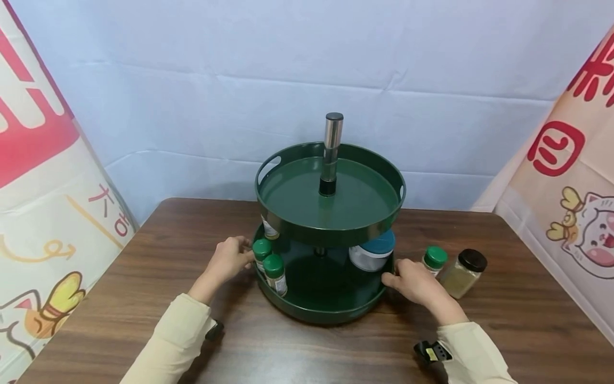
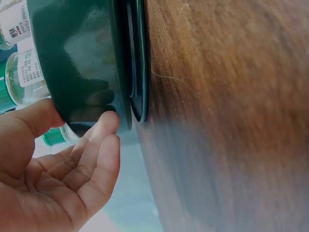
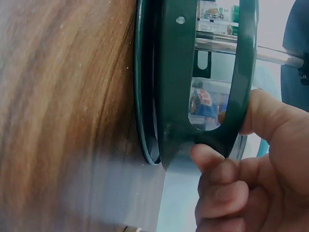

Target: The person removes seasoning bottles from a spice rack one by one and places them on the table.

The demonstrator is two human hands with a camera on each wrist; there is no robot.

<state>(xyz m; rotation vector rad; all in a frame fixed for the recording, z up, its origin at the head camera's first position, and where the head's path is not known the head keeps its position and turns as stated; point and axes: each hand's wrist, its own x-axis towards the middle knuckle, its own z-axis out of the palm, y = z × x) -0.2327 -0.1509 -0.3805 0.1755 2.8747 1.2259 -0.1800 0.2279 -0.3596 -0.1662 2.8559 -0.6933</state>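
A dark green two-tier turntable (image 1: 330,234) with a metal centre post (image 1: 332,154) stands on the table. My left hand (image 1: 229,261) holds the lower tray's wall at its left side, thumb at the rim and fingertips on the outer face (image 2: 89,63). On the right, my right hand (image 1: 414,280) pinches the lower tray's rim between thumb and forefinger, beside its cut-out handle (image 3: 212,72). Green-capped spice jars (image 1: 274,274) stand at the left inside the lower tray. A clear tub with a blue lid (image 1: 371,250) sits at its right. The upper tray holds nothing.
To the right of the turntable, a green-capped jar (image 1: 435,257) and a black-capped jar of pale powder (image 1: 462,273) stand on the brown wooden table (image 1: 268,352). A pale cloth (image 1: 230,90) hangs behind, with printed cloths on both sides.
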